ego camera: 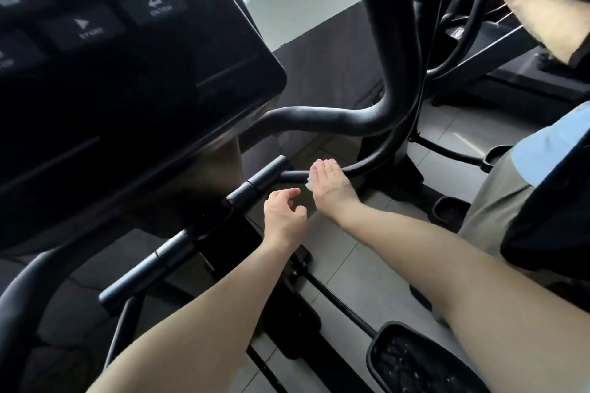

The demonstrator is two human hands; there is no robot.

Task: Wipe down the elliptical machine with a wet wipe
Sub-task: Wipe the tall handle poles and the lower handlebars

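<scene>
The elliptical machine's black console (121, 67) fills the upper left, with curved black handlebars (376, 92) running past it. My right hand (330, 183) lies over a thin curved black bar (364, 169) below the console, fingers wrapped round it with a white wet wipe (309, 183) pressed under the palm; only a small corner of the wipe shows. My left hand (284, 214) hovers just left of it, near the fixed grip bar (255, 183), fingers loosely curled and holding nothing.
A foot pedal (424, 360) sits at the lower right above a pale tiled floor (344, 258). Another person's arm (542, 9) reaches onto a neighbouring machine at the upper right; their shorts and a blue seat edge (542, 150) are close on the right.
</scene>
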